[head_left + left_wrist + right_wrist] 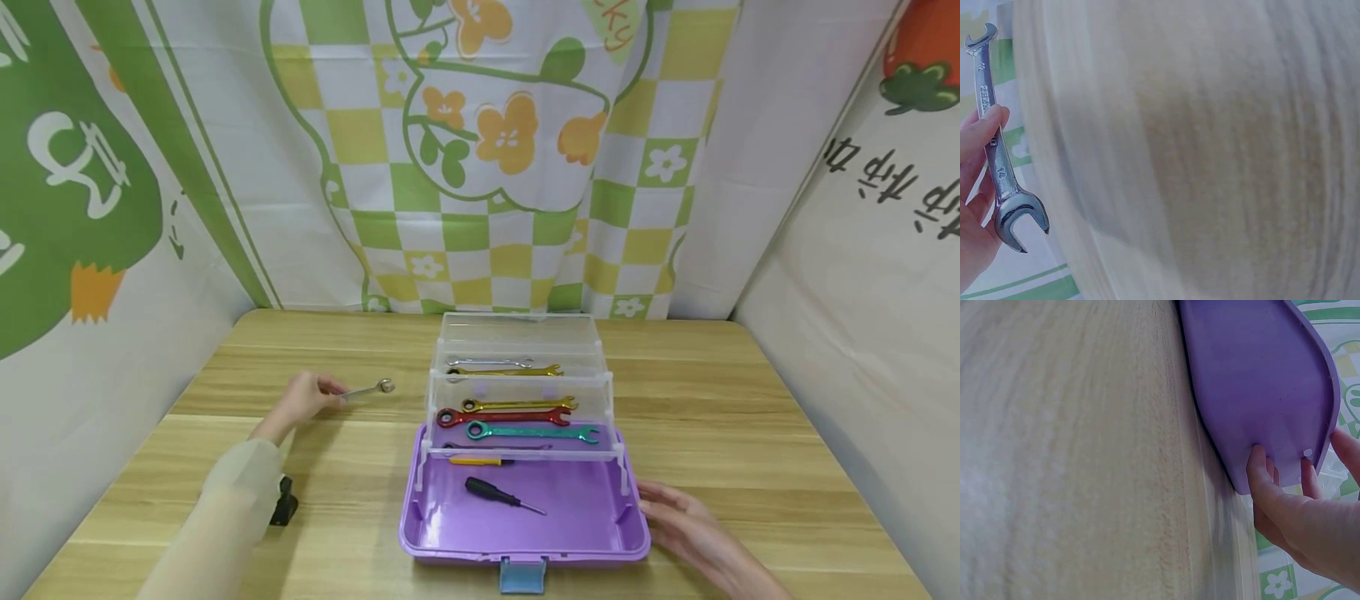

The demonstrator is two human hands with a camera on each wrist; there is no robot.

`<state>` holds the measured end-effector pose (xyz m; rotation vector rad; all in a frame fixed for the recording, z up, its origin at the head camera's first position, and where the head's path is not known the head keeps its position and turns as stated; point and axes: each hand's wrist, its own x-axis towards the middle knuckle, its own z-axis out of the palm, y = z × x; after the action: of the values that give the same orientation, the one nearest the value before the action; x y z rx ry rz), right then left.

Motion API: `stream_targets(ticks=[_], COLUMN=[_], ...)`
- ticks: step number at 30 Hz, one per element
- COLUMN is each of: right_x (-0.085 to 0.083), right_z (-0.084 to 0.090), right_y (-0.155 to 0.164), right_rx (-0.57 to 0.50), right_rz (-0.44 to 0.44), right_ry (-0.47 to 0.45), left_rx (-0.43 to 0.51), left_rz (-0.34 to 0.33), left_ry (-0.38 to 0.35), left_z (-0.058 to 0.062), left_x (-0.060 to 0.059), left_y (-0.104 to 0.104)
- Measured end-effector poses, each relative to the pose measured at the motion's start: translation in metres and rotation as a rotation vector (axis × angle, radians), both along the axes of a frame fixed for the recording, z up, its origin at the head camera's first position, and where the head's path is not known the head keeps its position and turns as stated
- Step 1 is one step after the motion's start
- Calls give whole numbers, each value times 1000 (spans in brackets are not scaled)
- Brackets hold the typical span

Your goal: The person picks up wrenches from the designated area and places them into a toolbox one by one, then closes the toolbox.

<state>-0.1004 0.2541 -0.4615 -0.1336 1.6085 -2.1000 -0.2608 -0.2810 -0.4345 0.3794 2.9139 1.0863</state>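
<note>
Left of the toolbox, silver wrench (pixel 367 389) sits pinched in the left hand (pixel 303 398), fingers (pixel 985 128) curled round its shaft, lifted just off the tabletop (pixel 750 400). Step looks like pickup done, carry to the purple toolbox (pixel 525 546) pending; next move likely needs a swing right and a flat drop into a clear tray (pixel 517 417). Right hand (pixel 686 521) rests relaxed against the toolbox's right wall, steadying it, gripping nothing. Count: five wrenches in the trays plus one held, two screwdrivers in the purple base, one toolbox
</note>
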Motion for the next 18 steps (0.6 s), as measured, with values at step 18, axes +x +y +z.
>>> stream_targets(ticks=[18], right_x=[1], right_z=[0], right_y=[0], right_rx=[-10], right_rz=[-9], right_ry=[7], left_rx=[29], left_rz=[56], left_ry=[-1], left_z=[34], left_x=[5], left_y=[10])
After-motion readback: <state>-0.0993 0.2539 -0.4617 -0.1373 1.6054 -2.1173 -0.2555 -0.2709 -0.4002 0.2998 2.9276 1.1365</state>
